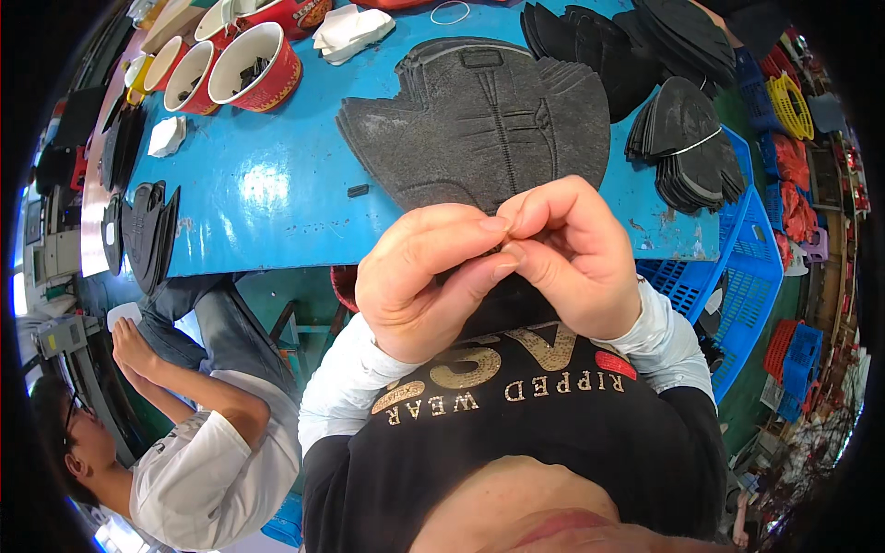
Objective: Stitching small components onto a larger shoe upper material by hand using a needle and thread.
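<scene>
My left hand (419,276) and my right hand (581,263) meet above the near edge of the blue table (263,226). Thumbs and forefingers of both are pinched together, tip to tip. Whatever lies between them is too small and too covered to make out. Just beyond the fingertips rests a stack of dark grey shaped pieces (461,129), embossed with a zip-like line and folds. Its near edge is partly hidden by my hands. To its left lies a small black strip (358,191) on the table.
Red-and-white paper bowls (256,69), some with small dark bits, stand far left near crumpled white paper (353,34). Black cut pieces (687,147), tied with a cord, lie at the right. Blue plastic crates (747,267) are beside the table. A co-worker (207,442) sits at the left.
</scene>
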